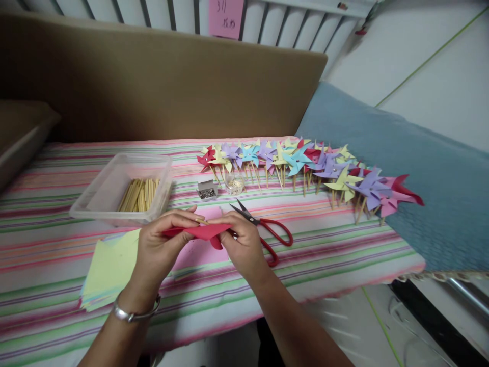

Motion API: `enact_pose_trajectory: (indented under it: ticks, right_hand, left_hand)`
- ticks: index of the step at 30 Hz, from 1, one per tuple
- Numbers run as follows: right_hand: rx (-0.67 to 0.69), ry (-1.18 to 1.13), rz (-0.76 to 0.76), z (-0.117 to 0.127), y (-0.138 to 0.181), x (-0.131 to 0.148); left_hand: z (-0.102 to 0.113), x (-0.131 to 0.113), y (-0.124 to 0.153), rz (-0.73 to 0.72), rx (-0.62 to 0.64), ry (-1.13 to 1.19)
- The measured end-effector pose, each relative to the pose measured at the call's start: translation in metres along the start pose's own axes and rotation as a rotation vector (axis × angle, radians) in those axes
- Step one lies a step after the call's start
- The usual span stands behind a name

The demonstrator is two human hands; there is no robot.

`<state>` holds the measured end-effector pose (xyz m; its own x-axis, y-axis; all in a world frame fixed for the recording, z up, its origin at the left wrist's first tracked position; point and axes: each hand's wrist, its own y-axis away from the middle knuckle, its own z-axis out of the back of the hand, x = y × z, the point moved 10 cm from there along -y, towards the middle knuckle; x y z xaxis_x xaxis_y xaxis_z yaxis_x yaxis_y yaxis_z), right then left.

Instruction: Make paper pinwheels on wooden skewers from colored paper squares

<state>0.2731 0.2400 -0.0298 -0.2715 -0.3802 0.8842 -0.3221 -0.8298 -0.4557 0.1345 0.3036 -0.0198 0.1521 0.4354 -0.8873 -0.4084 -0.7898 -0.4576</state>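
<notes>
Both hands pinch a folded red paper piece point(204, 232) just above the striped cloth. My left hand point(160, 244) grips its left side with thumb and fingers closed; a metal bracelet sits on that wrist. My right hand point(242, 242) is closed on the paper's right side. Red-handled scissors point(267, 229) lie open right beside my right hand. A pink paper sheet point(198, 252) lies flat under the hands.
A clear plastic tub point(114, 183) holds several wooden sticks point(139, 195). A stack of pale green and yellow paper squares point(110, 267) lies at the left. A small pin box point(207, 190) and clear cup point(234, 183) stand behind. Several finished paper pinwheels point(305, 165) line the right.
</notes>
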Motion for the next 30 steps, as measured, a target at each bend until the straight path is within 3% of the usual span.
enact_pose_trajectory:
  ticks: [30]
  right_hand:
    - [0.032, 0.018, 0.059, -0.0041, 0.0025, 0.0069]
  left_hand:
    - [0.007, -0.0029, 0.0039, -0.061, -0.05, 0.028]
